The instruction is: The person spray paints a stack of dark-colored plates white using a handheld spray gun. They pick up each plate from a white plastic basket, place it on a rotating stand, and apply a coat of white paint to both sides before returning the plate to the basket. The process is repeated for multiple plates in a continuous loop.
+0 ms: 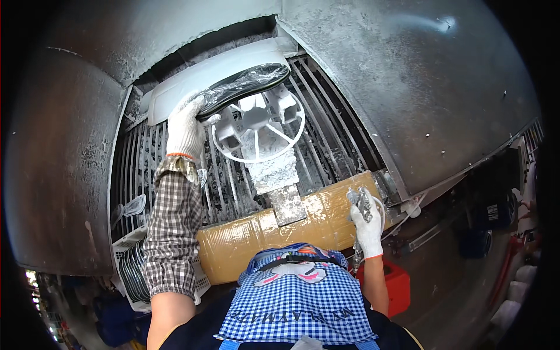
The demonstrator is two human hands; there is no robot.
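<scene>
My left hand, in a white knit glove, grips the near end of a long black shoe sole with shiny, wrinkled clear film on its face. The sole is held out tilted above a white-coated round stand, a spoked ring with square blocks on it. At the right, my gloved right hand is closed around a grey-smeared spray gun, whose nozzle points away from me. A checked sleeve covers my left forearm.
Metal walls enclose a slatted grate caked with pale residue. Brown tape-covered padding runs along the near edge. A white basket of black curved pieces stands at the left. A red container is below my right arm.
</scene>
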